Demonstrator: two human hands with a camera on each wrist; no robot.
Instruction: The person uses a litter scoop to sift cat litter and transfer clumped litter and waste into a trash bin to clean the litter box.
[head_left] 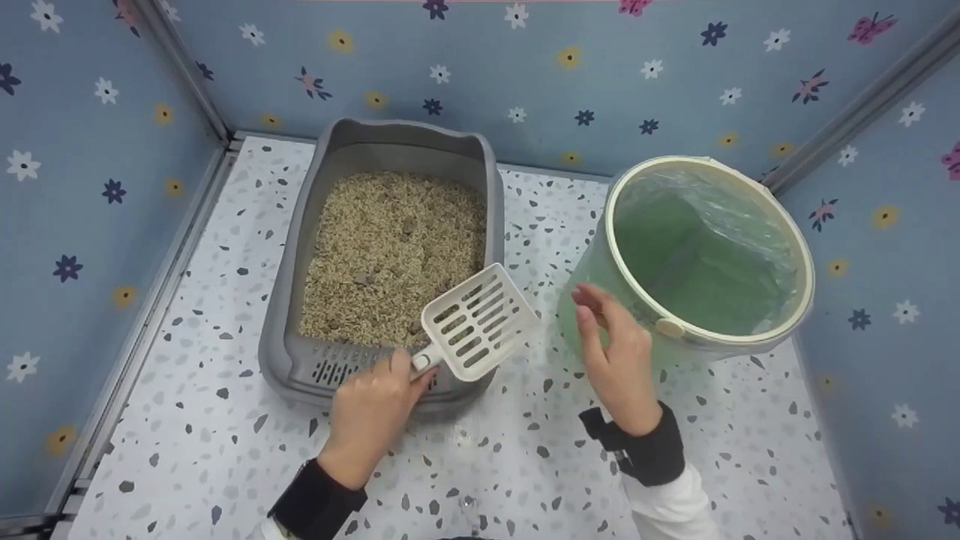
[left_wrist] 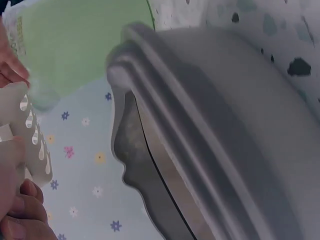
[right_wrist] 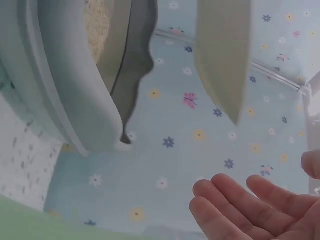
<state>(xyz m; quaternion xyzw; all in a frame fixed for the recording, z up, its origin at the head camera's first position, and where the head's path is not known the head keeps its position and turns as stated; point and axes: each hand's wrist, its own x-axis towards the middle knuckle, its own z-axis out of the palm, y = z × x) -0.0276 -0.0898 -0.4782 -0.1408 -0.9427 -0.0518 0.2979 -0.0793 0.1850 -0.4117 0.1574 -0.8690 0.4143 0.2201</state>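
Observation:
My left hand [head_left: 373, 411] grips the handle of a white slotted litter scoop [head_left: 480, 322], held over the front right corner of a grey litter box [head_left: 495, 202]. No clumps show on the scoop's slots. Tan granular litter [head_left: 390, 247] with several darker clumps fills the box. My right hand [head_left: 619, 356] holds nothing, its fingers loosely bent, beside a green bin [head_left: 585, 300] with a cream rim and a clear liner. In the right wrist view the fingers [right_wrist: 235, 210] are spread with the palm bare. The left wrist view shows curled fingers [left_wrist: 27, 210] round the scoop's handle.
Patterned blue panels [head_left: 525, 90] enclose the white speckled floor [head_left: 187, 420] at the back and both sides. The bin's liner [head_left: 720, 202] hangs loosely inside its mouth. A perforated step [head_left: 337, 367] forms the litter box's front edge.

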